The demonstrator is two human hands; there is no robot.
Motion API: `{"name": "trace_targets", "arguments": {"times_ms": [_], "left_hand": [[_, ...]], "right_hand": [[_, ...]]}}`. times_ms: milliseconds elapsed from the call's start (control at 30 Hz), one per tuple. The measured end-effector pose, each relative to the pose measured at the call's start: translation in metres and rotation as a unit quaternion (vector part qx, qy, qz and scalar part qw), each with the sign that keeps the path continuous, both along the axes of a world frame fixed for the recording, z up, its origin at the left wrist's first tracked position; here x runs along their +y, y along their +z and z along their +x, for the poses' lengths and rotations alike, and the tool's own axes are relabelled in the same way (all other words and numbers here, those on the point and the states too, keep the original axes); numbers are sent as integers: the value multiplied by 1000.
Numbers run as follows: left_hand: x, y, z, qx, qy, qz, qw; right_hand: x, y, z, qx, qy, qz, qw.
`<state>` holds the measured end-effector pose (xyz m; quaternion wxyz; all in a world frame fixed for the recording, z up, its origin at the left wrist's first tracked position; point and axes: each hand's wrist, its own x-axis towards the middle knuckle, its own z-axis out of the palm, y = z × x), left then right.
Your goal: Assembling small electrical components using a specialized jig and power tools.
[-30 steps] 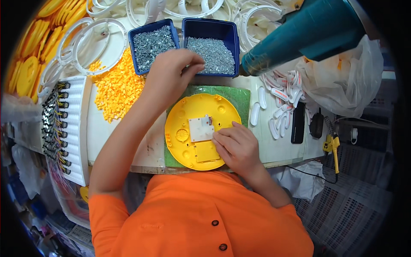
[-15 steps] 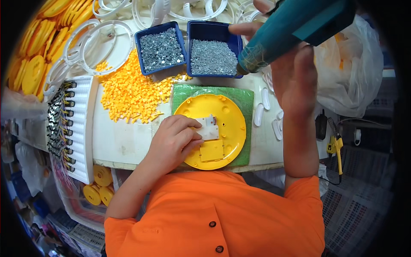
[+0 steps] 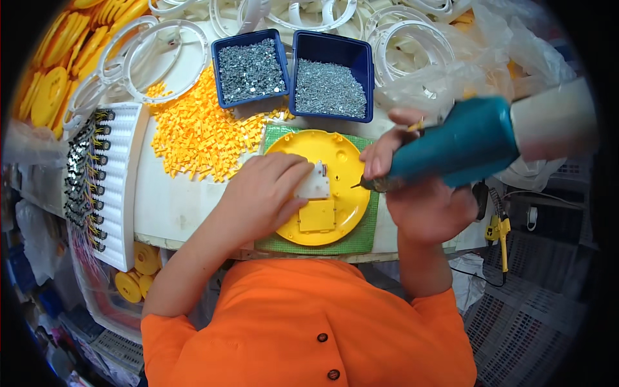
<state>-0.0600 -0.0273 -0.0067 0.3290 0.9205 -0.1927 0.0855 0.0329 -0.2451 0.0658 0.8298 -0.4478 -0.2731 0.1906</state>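
Note:
A round yellow plastic shell (image 3: 350,209) lies open side up on a green mat (image 3: 373,226) in front of me. A white plastic housing (image 3: 316,186) sits in it, above a yellow rectangular cover (image 3: 316,216). My left hand (image 3: 264,187) is closed about the left side of the white housing, fingertips on it. In my right hand (image 3: 429,206) is a teal power screwdriver (image 3: 451,145), tilted, its thin bit directed left over the shell's right part. The bit is apart from the white housing. Blur softens the right hand's outline.
Blue bins of small metal parts (image 3: 251,71) and screws (image 3: 330,89) stand behind the mat. Loose yellow pieces (image 3: 196,138) lie left of it, beside a white foam tray (image 3: 122,187). White rings (image 3: 412,48) and plastic bags (image 3: 516,51) fill the back. A yellow-handled tool (image 3: 503,238) hangs at right.
My right hand has brought the screwdriver down and toward me, from beside the screw bin to the shell's right side. The left hand stays at the white housing.

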Motion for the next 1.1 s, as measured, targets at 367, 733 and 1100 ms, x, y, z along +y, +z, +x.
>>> {"name": "trace_targets", "arguments": {"times_ms": [367, 733, 1100], "left_hand": [[-7, 3, 12, 0, -12, 119, 993], [-8, -6, 15, -42, -10, 81, 996], [4, 5, -19, -20, -1, 74, 997]], "right_hand": [[7, -35, -28, 42, 3, 38, 998], [-2, -36, -27, -68, 35, -223, 972], [27, -31, 6, -22, -1, 30, 999]]}}
